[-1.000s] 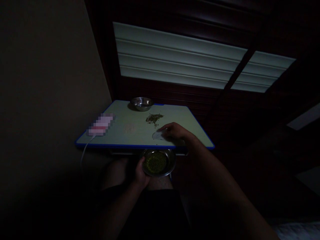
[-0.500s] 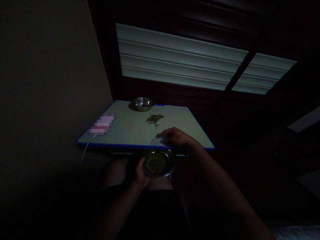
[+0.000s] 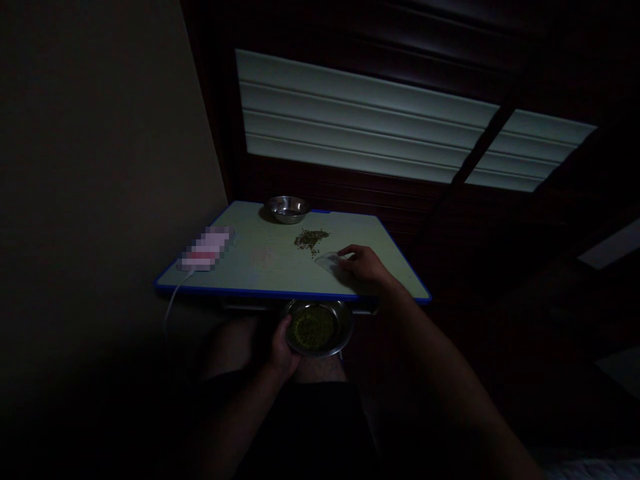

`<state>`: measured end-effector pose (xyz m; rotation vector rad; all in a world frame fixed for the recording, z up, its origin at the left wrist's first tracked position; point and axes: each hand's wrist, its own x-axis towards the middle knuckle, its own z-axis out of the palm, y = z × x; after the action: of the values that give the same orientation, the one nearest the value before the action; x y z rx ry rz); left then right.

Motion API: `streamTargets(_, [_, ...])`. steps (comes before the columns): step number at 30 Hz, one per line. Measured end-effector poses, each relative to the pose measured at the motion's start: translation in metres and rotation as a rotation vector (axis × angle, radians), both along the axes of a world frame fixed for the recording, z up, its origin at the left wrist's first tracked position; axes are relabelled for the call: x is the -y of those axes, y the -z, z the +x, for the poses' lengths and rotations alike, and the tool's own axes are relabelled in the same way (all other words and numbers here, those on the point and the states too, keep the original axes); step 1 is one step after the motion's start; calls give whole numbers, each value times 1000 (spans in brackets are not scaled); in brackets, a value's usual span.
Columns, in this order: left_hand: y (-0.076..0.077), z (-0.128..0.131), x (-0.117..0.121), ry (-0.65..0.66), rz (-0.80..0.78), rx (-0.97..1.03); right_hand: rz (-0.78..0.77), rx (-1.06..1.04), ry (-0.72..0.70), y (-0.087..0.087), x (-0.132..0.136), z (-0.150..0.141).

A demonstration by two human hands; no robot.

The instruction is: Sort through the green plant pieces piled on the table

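My left hand (image 3: 285, 350) grips the rim of a metal bowl (image 3: 345, 333) just below the table's front edge. Inside the bowl lies a heap of small green beans (image 3: 313, 327). Over the right part of the table, my right hand (image 3: 364, 263) is closed on a thin, translucent, pale scraper-like piece (image 3: 327, 260). The piece's far edge is close to a loose patch of small brownish-green beans (image 3: 310, 239) on the tabletop. In the dim light I cannot tell whether the piece touches the surface.
The pale table (image 3: 250, 273) has a blue rim. A second metal bowl (image 3: 287, 210) stands at its back edge. On the left lies a blurred-out pink phone-like object (image 3: 206, 250) with a white cable (image 3: 170, 310). A wall borders the left; dark louvred panels (image 3: 350, 120) stand behind.
My right hand has moved away from the front edge, forward and slightly right, bringing the translucent piece nearer the loose beans. My left hand and its bowl have hardly moved.
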<state>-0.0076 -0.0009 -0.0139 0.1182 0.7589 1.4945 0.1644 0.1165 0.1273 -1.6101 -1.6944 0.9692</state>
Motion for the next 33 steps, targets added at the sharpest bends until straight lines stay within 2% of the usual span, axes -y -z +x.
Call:
streamTargets(4, [0,0,0,-4,-6,10,14,47,126,6,-14,3])
streamTargets(13, [-8,0,2,0,-19,20,92,240,73,15,-41,-4])
streamTargets(17, [-9,1,2,5,-33,28,93,264,51,15,-47,-5])
streamTargets(22, [-6,1,2,-12,-42,29,73,248,-26,12,-45,-4])
streamTargets(33, [-7,2,2,-23,-27,31,92,314,31,8,-22,-21])
